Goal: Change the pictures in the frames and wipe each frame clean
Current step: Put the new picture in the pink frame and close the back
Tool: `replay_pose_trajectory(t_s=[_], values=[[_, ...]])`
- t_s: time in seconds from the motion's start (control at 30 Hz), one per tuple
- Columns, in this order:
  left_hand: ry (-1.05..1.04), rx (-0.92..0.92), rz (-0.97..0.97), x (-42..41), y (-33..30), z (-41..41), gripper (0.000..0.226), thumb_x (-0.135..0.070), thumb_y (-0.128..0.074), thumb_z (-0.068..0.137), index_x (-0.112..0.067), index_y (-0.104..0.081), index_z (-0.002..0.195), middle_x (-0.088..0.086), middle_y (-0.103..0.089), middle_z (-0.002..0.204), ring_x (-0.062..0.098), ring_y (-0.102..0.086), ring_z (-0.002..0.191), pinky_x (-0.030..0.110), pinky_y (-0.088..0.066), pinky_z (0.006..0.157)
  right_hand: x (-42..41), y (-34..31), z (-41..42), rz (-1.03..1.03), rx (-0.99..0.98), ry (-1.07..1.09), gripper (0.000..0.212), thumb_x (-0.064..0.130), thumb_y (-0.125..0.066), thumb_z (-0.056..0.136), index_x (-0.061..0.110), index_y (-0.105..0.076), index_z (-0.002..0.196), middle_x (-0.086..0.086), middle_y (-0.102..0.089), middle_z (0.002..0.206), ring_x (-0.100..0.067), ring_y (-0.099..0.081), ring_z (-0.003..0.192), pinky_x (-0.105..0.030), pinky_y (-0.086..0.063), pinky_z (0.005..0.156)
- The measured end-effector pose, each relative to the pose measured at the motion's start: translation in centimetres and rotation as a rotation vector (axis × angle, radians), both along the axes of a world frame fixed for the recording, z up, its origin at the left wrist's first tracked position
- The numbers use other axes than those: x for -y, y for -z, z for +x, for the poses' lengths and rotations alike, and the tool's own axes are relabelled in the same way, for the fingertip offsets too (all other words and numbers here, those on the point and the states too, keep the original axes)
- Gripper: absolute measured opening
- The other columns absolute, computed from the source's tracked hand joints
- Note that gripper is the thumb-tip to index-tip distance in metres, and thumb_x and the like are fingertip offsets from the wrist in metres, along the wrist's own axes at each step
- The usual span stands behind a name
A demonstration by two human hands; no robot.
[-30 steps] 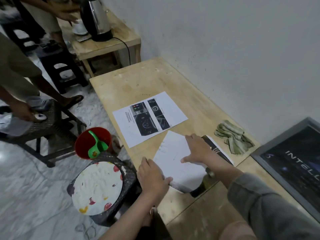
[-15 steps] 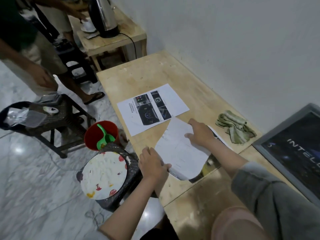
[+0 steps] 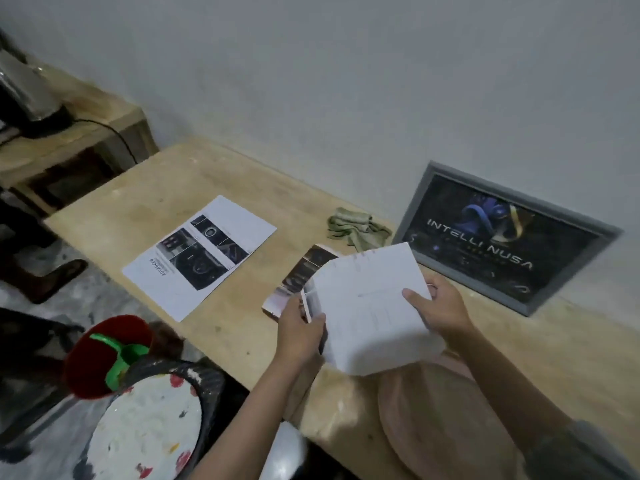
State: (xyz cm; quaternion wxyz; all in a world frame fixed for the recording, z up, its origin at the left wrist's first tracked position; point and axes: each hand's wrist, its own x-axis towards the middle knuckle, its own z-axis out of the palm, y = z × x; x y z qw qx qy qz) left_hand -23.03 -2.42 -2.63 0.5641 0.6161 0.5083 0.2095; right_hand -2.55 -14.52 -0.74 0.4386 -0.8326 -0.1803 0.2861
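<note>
Paper stack (image 3: 374,306), white, blank side up, held off the worktop (image 3: 225,327) between both hands. Long axis runs from near-centre up and away to the right, far corner pointing toward the framed picture (image 3: 502,237). Left hand (image 3: 300,332) grips the stack's left edge, thumb on top, fingers curled under. Right hand (image 3: 440,306) holds the right edge, thumb laid across the top sheet, fingers underneath. I can see printed edges of lower sheets fanned at the left hand.

Beneath and just beyond the left hand, a dark printed picture (image 3: 298,278) lies flat on the worktop, partly covered by the stack. Farther out to the left of the hands, a second printout (image 3: 201,256) lies flat, its long axis diagonal, text reading sideways.

Beyond the hands, a crumpled green cloth (image 3: 356,228) near the wall (image 3: 346,81). Framed picture leans against the wall, beyond the right hand, grey frame, dark print with lettering, long axis along the wall.

Worktop is pale wood, scuffed. Left of it, below the left hand: red bucket (image 3: 93,362) with green scoop (image 3: 119,358), paint-spattered round lid (image 3: 145,431). Far left, a low wooden table (image 3: 79,133) carrying a kettle (image 3: 27,95), blurred.
</note>
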Motion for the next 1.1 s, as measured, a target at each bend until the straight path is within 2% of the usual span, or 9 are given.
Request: replay_pose_trajectory(t_s=[0.07, 0.17, 0.33, 0.43, 0.6, 0.7, 0.77, 0.93, 1.1], values=[[0.110, -0.011, -0.024, 1.6, 0.0, 2.0, 0.029, -0.004, -0.056, 0.080, -0.019, -0.055, 0.105, 0.008, -0.068, 0.088, 0.028, -0.065, 0.079, 0.026, -0.048, 0.059, 3.9, 0.2, -0.4, 0.024, 0.054, 0.161, 0.036, 0.021, -0.069, 0.084, 0.009, -0.057, 0.117, -0.006, -0.062, 0.114, -0.020, -0.057, 0.096, -0.030, -0.043, 0.078], [0.295, -0.032, 0.012, 4.4, 0.3, 4.5, 0.042, -0.008, -0.058, 0.081, -0.020, -0.048, 0.120, 0.007, -0.066, 0.104, 0.027, -0.063, 0.093, 0.032, -0.050, 0.074, 9.2, 1.0, -1.6, -0.061, 0.171, 0.253, 0.039, 0.020, -0.065, 0.087, 0.011, -0.054, 0.123, -0.006, -0.059, 0.118, -0.020, -0.052, 0.098, -0.031, -0.042, 0.082], [0.598, -0.113, 0.205, 9.0, 0.8, 7.0, 0.043, -0.014, -0.061, 0.083, -0.013, -0.045, 0.123, 0.004, -0.052, 0.112, 0.023, -0.054, 0.105, 0.024, -0.047, 0.072, 15.6, 3.0, -4.7, -0.223, 0.204, 0.388, 0.056, 0.021, -0.065, 0.088, 0.006, -0.044, 0.138, -0.014, -0.044, 0.141, -0.029, -0.040, 0.129, -0.036, -0.030, 0.107], [0.732, -0.199, 0.265, 11.2, 1.3, 6.8, 0.070, -0.017, -0.061, 0.086, -0.001, -0.024, 0.144, 0.012, -0.038, 0.134, 0.030, -0.036, 0.129, 0.035, -0.038, 0.101, 18.0, 4.0, -7.0, -0.245, 0.211, 0.445, 0.060, 0.019, -0.066, 0.087, 0.004, -0.041, 0.139, -0.018, -0.041, 0.141, -0.029, -0.037, 0.130, -0.032, -0.028, 0.106], [0.942, -0.101, 0.386, 13.1, 2.8, 5.0, 0.080, -0.018, -0.060, 0.083, -0.003, -0.014, 0.146, 0.015, -0.005, 0.150, 0.027, -0.012, 0.140, 0.030, -0.026, 0.107, 19.9, 5.7, -9.1, -0.321, 0.251, 0.396, 0.062, 0.023, -0.064, 0.088, 0.005, -0.037, 0.141, -0.017, -0.029, 0.149, -0.030, -0.026, 0.138, -0.035, -0.024, 0.111], [1.033, -0.108, 0.474, 13.5, 3.8, 4.7, 0.091, -0.027, -0.060, 0.082, -0.003, -0.004, 0.149, -0.003, 0.008, 0.151, 0.016, -0.003, 0.140, 0.021, -0.013, 0.107, 20.4, 7.0, -9.8, -0.365, 0.275, 0.327, 0.070, 0.041, -0.053, 0.086, 0.003, -0.035, 0.142, -0.017, -0.018, 0.155, -0.030, -0.015, 0.144, -0.034, -0.015, 0.113], [1.098, -0.167, 0.534, 13.3, 4.5, 4.6, 0.099, -0.036, -0.057, 0.081, -0.002, 0.006, 0.149, -0.002, 0.015, 0.150, 0.018, 0.003, 0.139, 0.022, -0.007, 0.110, 20.5, 8.1, -9.9, -0.405, 0.330, 0.256, 0.078, 0.053, -0.041, 0.083, 0.001, -0.036, 0.141, -0.021, -0.014, 0.155, -0.031, -0.011, 0.144, -0.037, -0.011, 0.111], [1.242, -0.421, 0.567, 13.4, 5.8, 4.6, 0.103, -0.044, -0.049, 0.090, -0.015, 0.041, 0.131, 0.012, 0.042, 0.144, 0.035, 0.025, 0.142, 0.040, 0.008, 0.118, 20.5, 9.5, -9.7, -0.548, 0.356, 0.121, 0.071, 0.050, -0.034, 0.090, -0.002, -0.042, 0.138, -0.031, -0.030, 0.146, -0.045, -0.032, 0.134, -0.056, -0.031, 0.104], [1.288, -0.544, 0.519, 14.1, 5.6, 4.9, 0.095, -0.043, -0.046, 0.093, -0.004, 0.025, 0.145, 0.021, 0.033, 0.151, 0.035, 0.023, 0.143, 0.042, 0.003, 0.118, 21.0, 9.3, -9.5, -0.644, 0.415, 0.061, 0.064, 0.047, -0.032, 0.092, 0.004, -0.040, 0.138, -0.026, -0.039, 0.143, -0.039, -0.041, 0.131, -0.053, -0.037, 0.097]])
